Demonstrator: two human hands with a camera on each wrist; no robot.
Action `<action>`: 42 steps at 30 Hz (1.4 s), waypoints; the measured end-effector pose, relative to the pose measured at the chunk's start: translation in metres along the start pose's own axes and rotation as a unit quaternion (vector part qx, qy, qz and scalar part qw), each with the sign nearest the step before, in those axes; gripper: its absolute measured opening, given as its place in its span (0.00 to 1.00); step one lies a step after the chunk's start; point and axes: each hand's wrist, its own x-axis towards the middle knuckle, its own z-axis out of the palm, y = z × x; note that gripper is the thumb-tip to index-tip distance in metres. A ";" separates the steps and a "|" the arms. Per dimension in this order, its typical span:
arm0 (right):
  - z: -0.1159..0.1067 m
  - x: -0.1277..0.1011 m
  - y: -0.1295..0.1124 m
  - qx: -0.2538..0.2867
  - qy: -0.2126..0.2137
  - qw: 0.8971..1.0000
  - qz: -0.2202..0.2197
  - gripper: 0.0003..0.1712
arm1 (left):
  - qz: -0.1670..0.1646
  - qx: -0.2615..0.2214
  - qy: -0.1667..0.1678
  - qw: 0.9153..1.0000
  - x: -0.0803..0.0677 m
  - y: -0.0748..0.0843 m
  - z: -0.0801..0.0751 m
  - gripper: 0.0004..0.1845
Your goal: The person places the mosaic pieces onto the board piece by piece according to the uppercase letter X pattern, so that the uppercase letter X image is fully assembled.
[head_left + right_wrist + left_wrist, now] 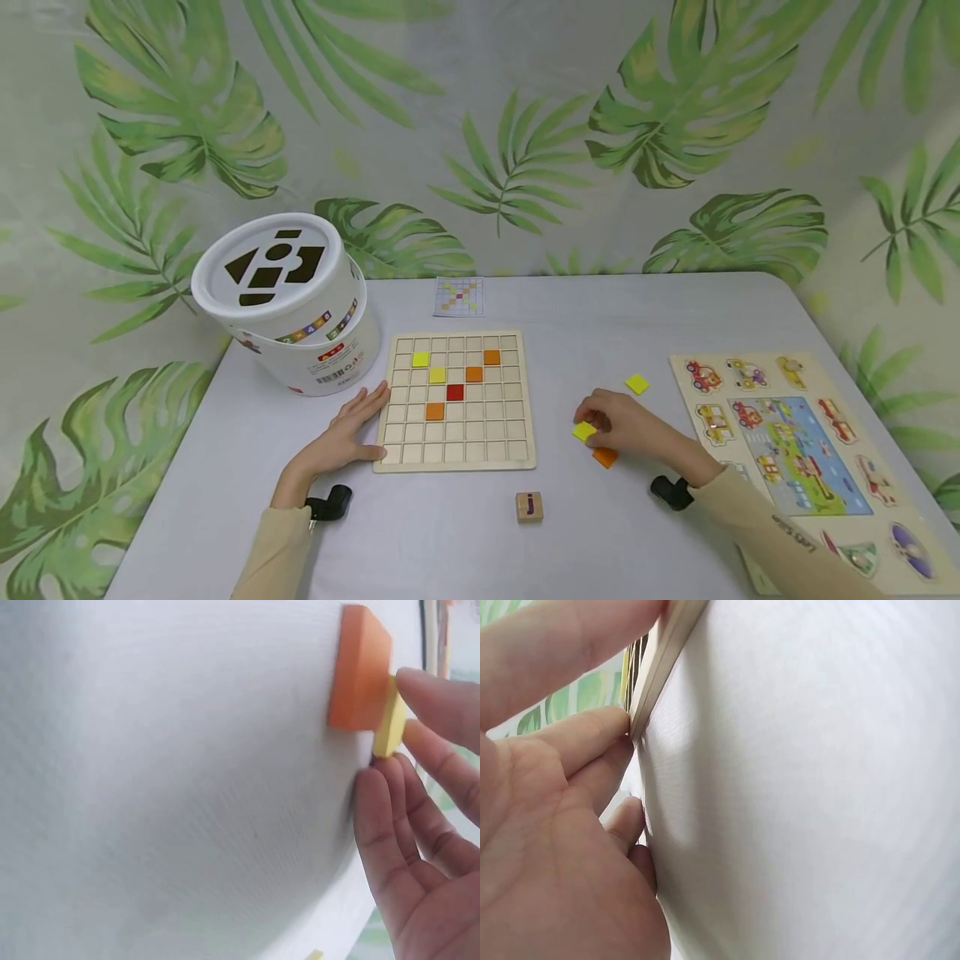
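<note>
My right hand [626, 425] pinches a small yellow square tile [582, 431] between thumb and fingers, right of the grid board; the right wrist view shows the tile [389, 724] edge-on. Just beside it an orange tile [604, 457] lies on the table. Another yellow tile [637, 384] lies behind that hand. Against the left edge of the wooden grid board [455, 452] rests my left hand [341, 437], fingers extended, thumb near the front corner. Two yellow tiles, a red tile [455, 392] and three orange ones sit in the board's cells, forming diagonals.
Behind the board lies a pattern card [459, 297] with coloured squares. A white lidded bucket [330, 350] stands at the back left. A wooden letter block [528, 507] is in front of the board. On the right, a vehicle picture puzzle [810, 450] lies partly under my right forearm.
</note>
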 end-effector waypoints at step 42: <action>0.040 0.111 -0.083 -0.055 -0.027 0.993 -0.102 0.12 | -0.013 -0.017 0.004 1.000 0.000 0.003 0.000 0.48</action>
